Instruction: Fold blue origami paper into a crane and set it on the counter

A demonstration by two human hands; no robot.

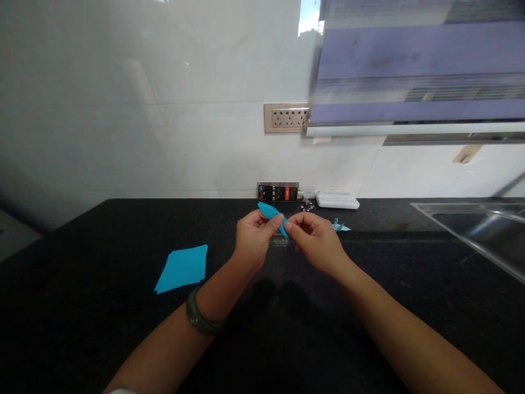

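Left hand: the left hand (252, 239) is seen at the centre of the frame, its thumb and fingers closed narrowly on a folded blue paper (268, 212).
Right hand: the right hand (316, 239) is held just beside the left, fingertips touching it, pinched shut on the lower right end of the same paper.
Folded blue paper: it is held above the countertop between both hands, tilted, with its pointed end sticking out toward the upper left.
Bracelet: a dark bracelet (200, 320) is worn on the left wrist, at the lower centre-left.
Paper sheets: a small stack of blue sheets (182, 268) is laid flat on the black countertop (82, 306), left of the hands and well apart from them.
Finished piece: a small folded blue figure (339, 226) is set on the countertop just right of the right hand.
Back edge: a phone (278, 192) with a lit screen is propped against the wall, and a white tray (337, 201) lies to its right.
Right side: a steel sink (479, 232) is let into the countertop.
Wall: a socket panel (287, 117) is mounted above the phone.
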